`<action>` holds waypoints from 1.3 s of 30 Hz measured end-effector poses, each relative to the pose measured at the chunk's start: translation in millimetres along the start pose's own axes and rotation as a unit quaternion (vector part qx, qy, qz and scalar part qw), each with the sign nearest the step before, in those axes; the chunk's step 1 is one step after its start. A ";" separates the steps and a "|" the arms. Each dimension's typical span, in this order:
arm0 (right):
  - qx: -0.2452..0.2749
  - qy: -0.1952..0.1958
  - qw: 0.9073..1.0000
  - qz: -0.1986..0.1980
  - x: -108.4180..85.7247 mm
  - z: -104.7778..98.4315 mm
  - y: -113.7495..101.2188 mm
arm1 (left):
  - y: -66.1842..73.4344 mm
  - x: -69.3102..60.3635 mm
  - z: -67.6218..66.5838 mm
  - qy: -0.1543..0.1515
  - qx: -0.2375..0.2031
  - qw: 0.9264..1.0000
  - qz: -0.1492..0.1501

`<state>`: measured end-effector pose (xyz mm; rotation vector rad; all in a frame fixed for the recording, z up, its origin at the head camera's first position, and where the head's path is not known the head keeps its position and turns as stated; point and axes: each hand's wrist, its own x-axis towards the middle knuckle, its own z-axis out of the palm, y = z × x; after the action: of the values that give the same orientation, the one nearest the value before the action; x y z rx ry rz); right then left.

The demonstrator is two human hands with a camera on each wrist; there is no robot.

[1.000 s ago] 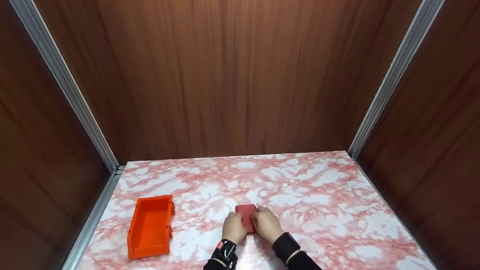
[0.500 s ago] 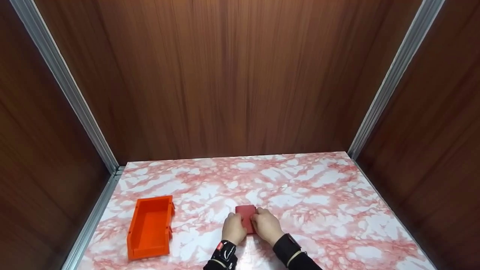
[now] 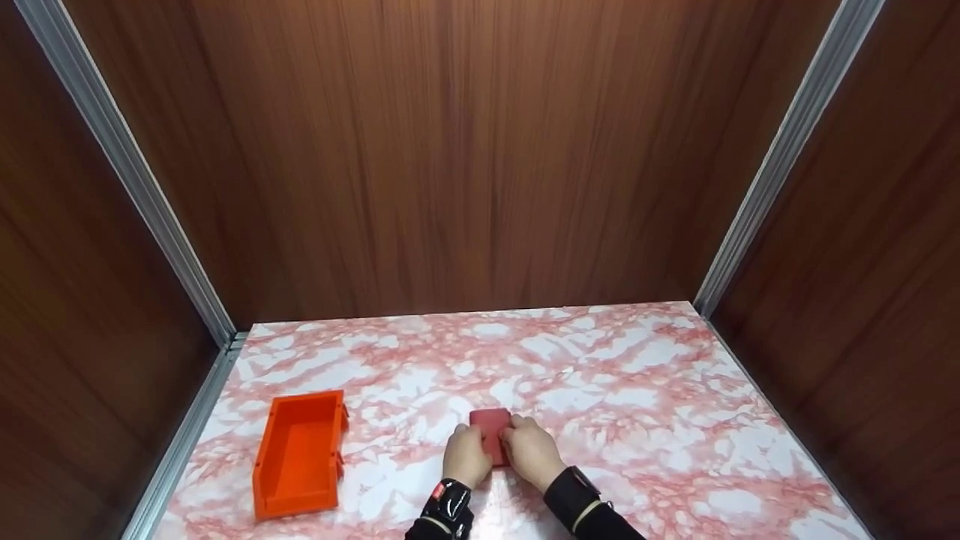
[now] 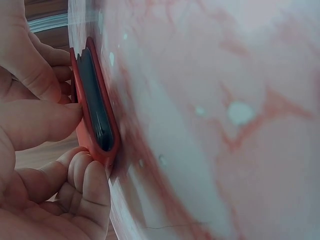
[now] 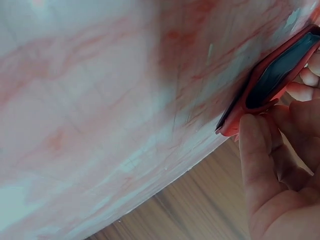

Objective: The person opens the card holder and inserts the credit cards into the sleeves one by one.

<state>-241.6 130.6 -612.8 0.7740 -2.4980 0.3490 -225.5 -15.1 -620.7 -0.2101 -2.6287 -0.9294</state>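
Note:
A small red wallet-like case (image 3: 491, 421) lies on the marbled tabletop, at the front middle in the head view. My left hand (image 3: 466, 456) grips its left side, thumb on top. From the other side, my right hand (image 3: 531, 451) pinches the right edge with its fingers curled. In the left wrist view the end of the case (image 4: 95, 100) shows a red rounded rim around a dark inside. The right wrist view shows the same dark opening in the case (image 5: 280, 75), with fingertips at its near corner. The hands partly cover its front end.
An orange open-fronted bin (image 3: 300, 454) stands left of the hands on the pink and white marbled table (image 3: 637, 420). Brown wood-look panels (image 3: 450, 165) enclose the back and both sides, joined by metal rails (image 3: 787, 154).

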 end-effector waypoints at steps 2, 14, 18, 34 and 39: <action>-0.005 -0.010 1.000 0.000 0.7 0.6 -0.3 | 0.3 0.4 -0.8 0.002 0.002 1.000 0.002; -0.010 -0.016 1.000 -0.005 1.5 1.9 -0.5 | -0.1 0.1 -3.6 0.015 0.010 1.000 0.009; -0.013 -0.019 1.000 -0.007 1.5 3.6 -0.5 | -0.5 -0.1 -3.6 0.013 0.011 1.000 0.008; -0.014 -0.033 0.999 0.003 -3.4 -2.2 -3.1 | -1.8 -1.3 -0.5 -0.001 -0.013 1.000 -0.004; 0.021 -0.013 1.000 0.002 -5.5 -4.8 -0.9 | -1.7 -0.1 -3.0 -0.009 -0.019 1.000 -0.004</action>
<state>-235.2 134.1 -611.6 0.7952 -2.5230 0.3953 -225.0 -18.3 -619.5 -0.2174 -2.6315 -0.9842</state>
